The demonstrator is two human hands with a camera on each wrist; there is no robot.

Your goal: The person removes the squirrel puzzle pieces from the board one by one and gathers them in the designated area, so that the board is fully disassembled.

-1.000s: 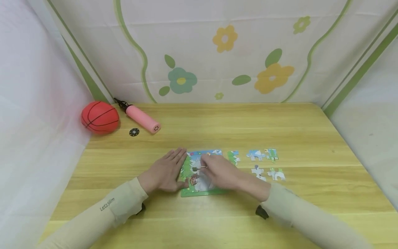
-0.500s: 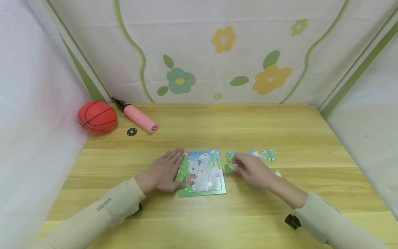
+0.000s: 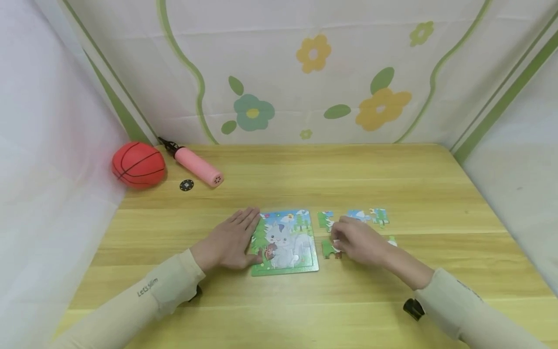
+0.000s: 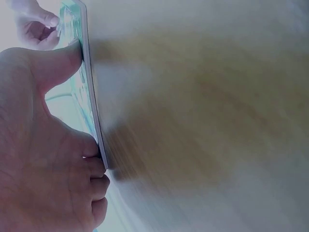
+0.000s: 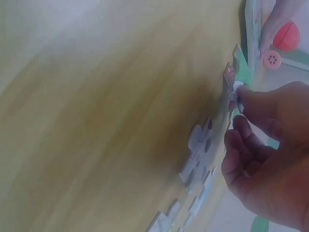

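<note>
A square puzzle board [image 3: 285, 242] with a grey squirrel picture and a green and blue border lies flat mid-table. My left hand [image 3: 226, 242] lies along its left side, fingers fairly straight and thumb on the lower left edge; the left wrist view shows the thumb [image 4: 63, 65] touching the rim. Just right of the board, my right hand [image 3: 359, 240] pinches a green and white puzzle piece [image 3: 329, 249] at table level. In the right wrist view, the thumb [image 5: 260, 104] presses that piece [image 5: 243, 67], with the other fingers curled and partly hiding it.
More jigsaw pieces lie right of the board: a green one [image 3: 324, 220], a blue one [image 3: 358, 214] and a tree piece [image 3: 380, 216]; others are partly covered by my right hand. At the back left are a red ball [image 3: 139, 165], a pink pump [image 3: 198, 166] and a black disc [image 3: 186, 185].
My right hand has left the board and gone right with a puzzle piece, bringing it down among the loose pieces. The left hand has stayed at the board's left side.
</note>
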